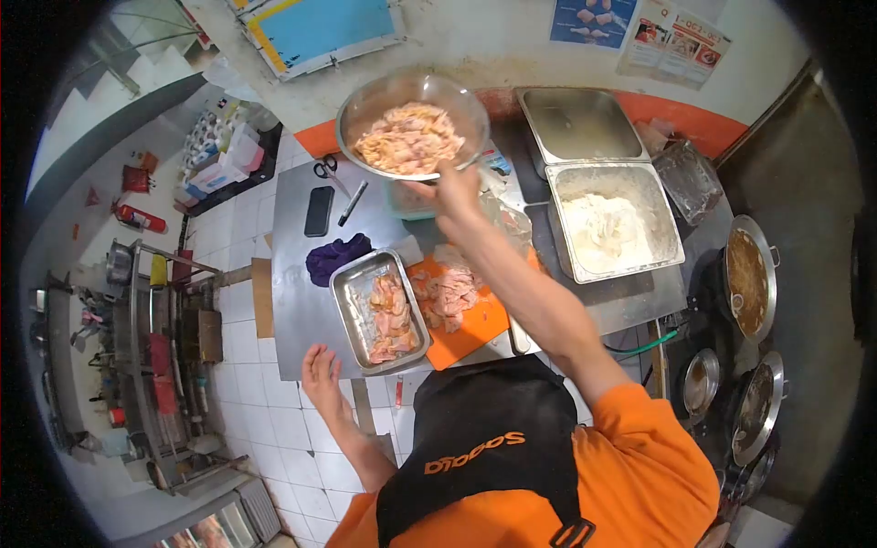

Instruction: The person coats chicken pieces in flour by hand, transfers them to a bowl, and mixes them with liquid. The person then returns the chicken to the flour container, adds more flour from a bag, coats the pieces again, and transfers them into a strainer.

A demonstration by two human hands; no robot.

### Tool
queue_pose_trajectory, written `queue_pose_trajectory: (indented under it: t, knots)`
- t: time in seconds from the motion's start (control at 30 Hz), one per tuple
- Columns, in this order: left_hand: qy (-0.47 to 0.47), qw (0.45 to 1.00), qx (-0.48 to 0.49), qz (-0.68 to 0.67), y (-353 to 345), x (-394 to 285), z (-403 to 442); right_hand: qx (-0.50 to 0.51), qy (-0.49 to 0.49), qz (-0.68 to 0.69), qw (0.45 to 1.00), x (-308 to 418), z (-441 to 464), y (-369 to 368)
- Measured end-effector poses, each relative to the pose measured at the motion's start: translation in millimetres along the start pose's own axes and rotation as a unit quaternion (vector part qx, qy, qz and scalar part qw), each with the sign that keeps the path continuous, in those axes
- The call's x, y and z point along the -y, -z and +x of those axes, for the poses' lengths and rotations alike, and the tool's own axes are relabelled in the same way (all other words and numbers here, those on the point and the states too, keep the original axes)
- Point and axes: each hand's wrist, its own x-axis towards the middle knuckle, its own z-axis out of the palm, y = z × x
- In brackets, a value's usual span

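At the far side of the metal table, my right hand (457, 194) grips the near rim of a stainless steel bowl (449, 94). Pieces of raw chicken (409, 139) fill the bowl, which looks raised or tipped toward me. My left hand (324, 373) holds nothing; its fingers are apart, just off the table's front edge. Beside it lies a rectangular metal tray (354, 290) with chicken pieces (391, 320) in it. More raw chicken (454, 290) is on an orange cutting board (470, 336). A knife handle (519, 338) shows at the board's right.
A black phone (319, 212), scissors (326, 168), a marker (353, 205) and a purple cloth (336, 259) lie at the left. On the right stand a deep pan of flour (607, 228), another metal pan (585, 128) and a wok of brown liquid (749, 279).
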Motion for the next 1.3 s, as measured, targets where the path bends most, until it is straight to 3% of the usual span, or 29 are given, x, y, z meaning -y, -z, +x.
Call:
queue_pose_trajectory:
  t: [0.2,0.4,0.47,0.53,0.6,0.7,0.73,0.8,0.83,0.87,0.9,0.97,1.0,1.03,1.07,1.1,1.17,1.2,1.23,1.27,1.3]
  knots:
    - [0.026,0.998,-0.059,-0.026,42.5,3.3,-20.2,-0.158,-0.029,0.093,0.983,-91.3,53.0,-15.1]
    - [0.056,0.996,-0.073,0.004,79.7,19.1,-1.4,-0.152,-0.015,0.036,0.988,-138.1,44.0,30.0]
    - [0.051,0.997,-0.06,0.016,86.5,19.6,14.8,0.069,-0.106,-0.052,0.991,-114.8,3.1,67.3]
    - [0.053,0.997,-0.048,0.009,85.4,18.0,34.8,0.119,-0.125,-0.219,0.96,-36.1,-70.9,68.1]
    - [0.033,0.999,-0.024,0.024,66.2,1.8,43.3,0.175,-0.134,-0.237,0.946,48.2,-104.1,85.8]
    - [-0.01,0.998,0.011,0.058,23.9,-21.4,42.0,-0.003,0.079,-0.361,0.929,137.7,-81.7,176.8]
    - [-0.039,0.996,0.033,0.076,2.2,-29.9,36.0,-0.073,0.166,-0.376,0.909,155.4,-59.8,219.8]
    - [-0.097,0.986,0.079,0.106,-50.5,-45.2,10.8,-0.179,0.087,-0.451,0.87,187.5,-19.5,304.9]
    - [-0.127,0.975,0.136,0.119,-77.6,-52.1,-3.6,-0.128,0.059,-0.672,0.727,191.8,-2.1,335.0]
    - [-0.16,0.959,0.195,0.128,-110.2,-57.5,-18.3,-0.074,0.021,-0.844,0.53,187.7,28.8,371.3]
    - [-0.19,0.938,0.256,0.136,-146.9,-58.6,-35.7,-0.094,0.025,-0.856,0.507,172.5,51.6,404.9]
    - [-0.193,0.886,0.393,0.153,-222.7,-55.1,-82.6,-0.23,0.099,-0.712,0.656,120.5,91.3,442.2]
    - [-0.202,0.841,0.473,0.165,-286.8,-47.5,-116.3,-0.263,0.151,-0.665,0.682,117.2,106.4,456.9]
    - [-0.194,0.81,0.524,0.178,-321.6,-36.9,-125.3,-0.227,0.064,-0.61,0.757,139.0,87.1,424.5]
    - [-0.214,0.802,0.524,0.189,-363.0,-24.8,-137.3,-0.201,0.111,-0.606,0.761,153.1,72.8,406.5]
    - [-0.232,0.793,0.525,0.202,-403.8,-12.6,-151.4,-0.154,0.1,-0.521,0.834,193.1,29.0,365.1]
    - [-0.293,0.774,0.498,0.258,-461.7,7.0,-180.7,-0.122,0.114,-0.442,0.881,184.7,18.4,358.4]
    - [-0.339,0.767,0.465,0.285,-486.3,17.2,-193.0,-0.113,0.222,-0.477,0.843,165.8,21.8,366.5]
    - [-0.365,0.755,0.466,0.282,-504.1,39.0,-183.1,-0.05,0.167,-0.449,0.877,188.3,-3.5,355.7]
    - [-0.35,0.782,0.44,0.268,-513.5,50.1,-185.5,-0.101,0.236,-0.328,0.909,176.4,-7.1,358.1]
    - [-0.354,0.782,0.436,0.27,-518.5,52.0,-195.9,-0.085,0.203,-0.329,0.918,192.2,-23.5,359.2]
